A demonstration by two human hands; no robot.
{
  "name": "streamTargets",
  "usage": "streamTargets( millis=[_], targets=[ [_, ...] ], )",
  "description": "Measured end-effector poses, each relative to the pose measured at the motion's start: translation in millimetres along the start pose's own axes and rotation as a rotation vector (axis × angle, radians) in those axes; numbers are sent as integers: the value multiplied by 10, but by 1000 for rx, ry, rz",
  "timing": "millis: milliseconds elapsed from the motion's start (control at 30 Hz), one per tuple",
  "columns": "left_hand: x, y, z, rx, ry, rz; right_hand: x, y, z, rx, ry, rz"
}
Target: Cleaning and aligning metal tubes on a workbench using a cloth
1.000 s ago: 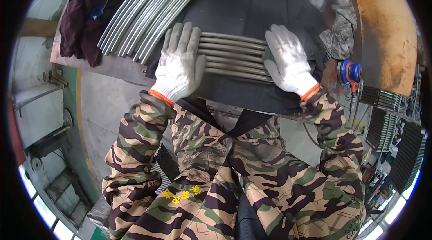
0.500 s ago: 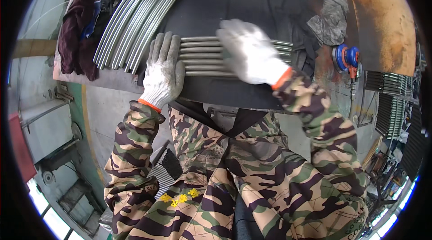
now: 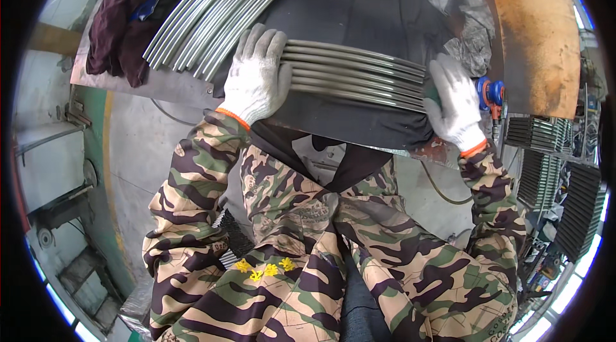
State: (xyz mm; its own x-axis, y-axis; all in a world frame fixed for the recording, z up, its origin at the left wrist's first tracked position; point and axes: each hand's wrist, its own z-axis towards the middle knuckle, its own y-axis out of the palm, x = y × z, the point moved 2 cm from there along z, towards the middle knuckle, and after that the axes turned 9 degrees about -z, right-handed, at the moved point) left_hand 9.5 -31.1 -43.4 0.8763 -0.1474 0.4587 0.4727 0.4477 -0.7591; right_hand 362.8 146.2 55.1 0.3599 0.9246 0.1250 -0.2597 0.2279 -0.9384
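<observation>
A row of several grey metal rods [image 3: 356, 74] lies side by side across the black cloth [image 3: 359, 8] on the table. Over their left ends rests my left hand [image 3: 258, 76] in a white knitted glove, fingers stretched out flat and thumb against the row. At the right ends is my right hand [image 3: 454, 101], gloved the same way. A bit of a dark green pad [image 3: 432, 90] shows between its thumb and fingers; the palm hides the rest. Further off to the left lies a larger batch of shiny metal rods [image 3: 221, 11], set at a slant.
Dark maroon cloth [image 3: 114, 37] is heaped at the table's left. Crumpled grey plastic [image 3: 471, 24] lies at the far right. A blue round-headed power tool [image 3: 491, 93] sits beyond my right hand, near a rust-stained board [image 3: 536, 34]. Racks of dark rods [image 3: 539, 133] stand at the right.
My right hand has slid right along the rods, from their middle to the right ends. My left hand stays on the left ends. The whole view has shifted and tilted somewhat.
</observation>
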Motion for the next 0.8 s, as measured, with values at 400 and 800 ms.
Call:
streamTargets(
  millis=[400, 800],
  targets=[
    [-37, 97, 54, -25, -65, 53, -1382, 1018, 1274, -82, -150, 249],
    [12, 58, 48, -9, -93, 85, -292, 481, 94, -102, 41, 185]
  ],
)
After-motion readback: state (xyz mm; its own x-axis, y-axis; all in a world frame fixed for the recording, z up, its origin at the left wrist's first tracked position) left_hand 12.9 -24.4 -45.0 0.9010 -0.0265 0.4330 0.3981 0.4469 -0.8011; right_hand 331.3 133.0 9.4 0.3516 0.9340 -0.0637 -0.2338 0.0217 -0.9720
